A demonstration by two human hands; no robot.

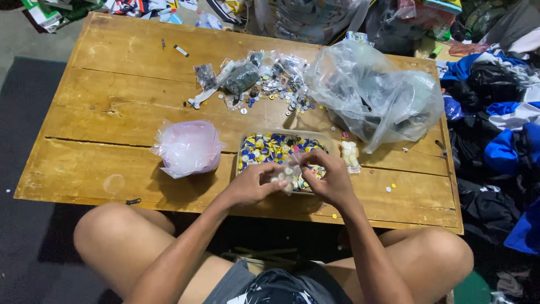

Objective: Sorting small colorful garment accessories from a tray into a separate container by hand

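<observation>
I sit at a low wooden table (112, 101) on dark floor (25, 112); heaped clothes (495, 112) lie right.

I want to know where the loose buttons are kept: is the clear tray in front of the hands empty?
No, the clear tray is full of small blue, yellow and white buttons.

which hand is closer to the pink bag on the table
Left. The left hand sits just right of the pink bag, over the button tray. The right hand is farther right, beyond the left hand.
</observation>
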